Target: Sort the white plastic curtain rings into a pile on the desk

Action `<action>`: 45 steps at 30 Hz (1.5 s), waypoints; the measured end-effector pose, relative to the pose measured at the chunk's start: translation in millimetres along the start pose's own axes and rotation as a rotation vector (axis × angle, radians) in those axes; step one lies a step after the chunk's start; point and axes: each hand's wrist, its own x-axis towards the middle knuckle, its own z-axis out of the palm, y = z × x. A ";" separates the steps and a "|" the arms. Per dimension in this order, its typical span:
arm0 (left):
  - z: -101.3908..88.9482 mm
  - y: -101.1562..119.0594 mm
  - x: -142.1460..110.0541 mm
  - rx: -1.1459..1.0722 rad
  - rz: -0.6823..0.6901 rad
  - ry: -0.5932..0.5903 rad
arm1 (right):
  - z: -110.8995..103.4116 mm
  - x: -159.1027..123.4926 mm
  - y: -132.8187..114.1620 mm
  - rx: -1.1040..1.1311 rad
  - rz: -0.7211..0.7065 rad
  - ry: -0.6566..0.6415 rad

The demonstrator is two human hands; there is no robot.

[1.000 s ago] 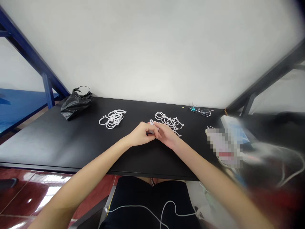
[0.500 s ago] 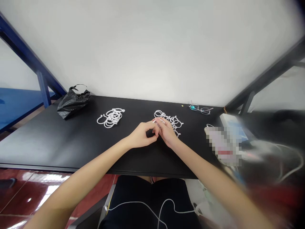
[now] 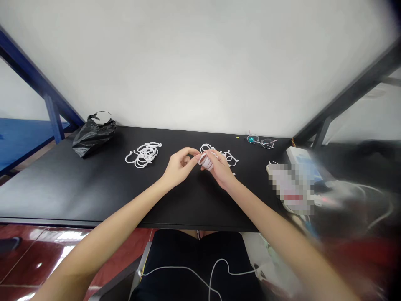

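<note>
The right hand [image 3: 222, 169] grasps a bundle of white rings [image 3: 207, 161], raised above the counter [image 3: 94, 192] in front of the person. The left hand [image 3: 178, 168] comes up to the bundle's left edge with thumb and forefinger; whether those fingers pinch a ring or only touch it, I cannot tell. The step in hand looks like arranging the held rings. Behind the right hand lie some loose rings [image 3: 231, 158]; a separate ring pile [image 3: 144, 155] sits further left. The next move probably calls for a firm right hold and light, precise left fingertips.
</note>
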 end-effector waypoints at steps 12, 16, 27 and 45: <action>6.4 -13.1 2.1 -0.593 -0.474 -0.533 | 5.1 -9.1 4.9 -0.134 0.006 -0.096; -4.9 -18.9 7.5 -0.688 -0.580 -0.640 | 5.8 -11.3 4.9 -0.289 0.007 -0.124; -8.0 -17.1 5.1 -0.752 -0.507 -0.718 | 2.0 -10.6 -2.3 -0.211 0.079 -0.228; -22.8 -3.4 7.8 -0.820 -0.483 -0.654 | -11.6 -1.7 -27.3 -0.073 0.039 -0.392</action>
